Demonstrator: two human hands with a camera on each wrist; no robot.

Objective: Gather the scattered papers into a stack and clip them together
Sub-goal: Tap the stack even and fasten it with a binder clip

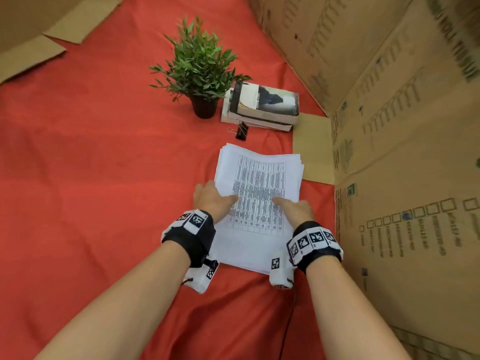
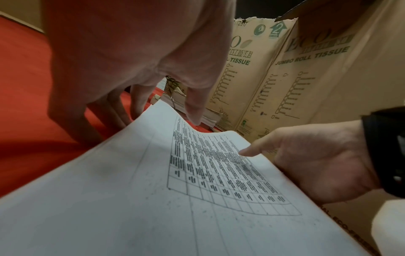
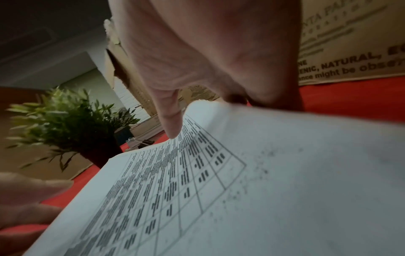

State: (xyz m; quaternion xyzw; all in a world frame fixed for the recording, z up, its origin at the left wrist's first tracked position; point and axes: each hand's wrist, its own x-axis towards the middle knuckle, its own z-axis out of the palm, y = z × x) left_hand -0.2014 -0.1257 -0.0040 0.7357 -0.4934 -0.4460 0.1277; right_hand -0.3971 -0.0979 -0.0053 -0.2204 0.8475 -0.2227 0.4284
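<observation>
- A red cloth is covering the tabletop; printed cardboard panels are standing along the right side and flattened cardboard is lying at the far left.
- The stack of papers is lying on the cloth between the two hands, top sheet showing a printed table; its edges are sitting slightly fanned at the far end, not squared.
- The left hand is gripping the stack's left edge: thumb lying on top of the sheet, fingers reaching down beside and under the edge, as the left wrist view shows.
- The right hand is gripping the right edge in the same way: thumb pressing on the printed table, the other fingers running below the edge. How far they are curling under the sheets cannot be told.
- In the wrist views the top sheet is bowing upward between the two thumbs.
- A black binder clip is lying on the cloth well beyond the fingertips, just past the far end of the stack, apart from it and just in front of the books.
- A small pile of books is sitting beyond the clip; a potted green plant is standing just left of the books.
- Both wrists are wearing black bands with black-and-white coded markers.
</observation>
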